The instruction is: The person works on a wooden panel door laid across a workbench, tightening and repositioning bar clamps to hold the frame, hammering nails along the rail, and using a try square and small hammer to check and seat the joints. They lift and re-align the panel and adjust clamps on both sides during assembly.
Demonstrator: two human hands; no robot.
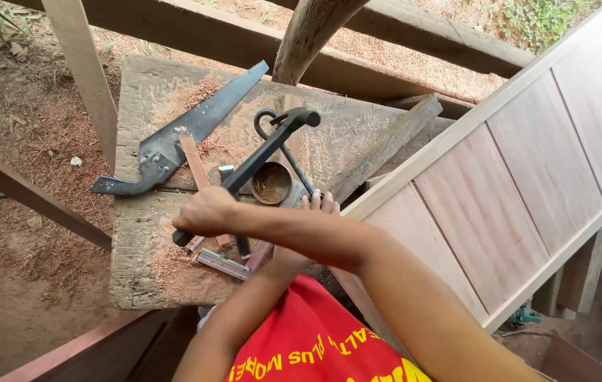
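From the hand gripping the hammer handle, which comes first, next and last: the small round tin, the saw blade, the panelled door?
Head view, measured from the right hand holding the hammer:
1. Round tin, just right of it on the bench.
2. Saw blade, up and left.
3. Panelled door, far right, leaning.

The right hand is gripping a black metal hammer, crossing over the left forearm. Just beyond it, a small round rusty tin and a thin reddish wooden strip are crowding the worn grey wooden bench. Farther out, a dark-bladed handsaw is blocking the way. To its right, a slanted pale panelled wooden door is walling off passage. Sawdust-covered bench surface is lying open toward the near left corner.
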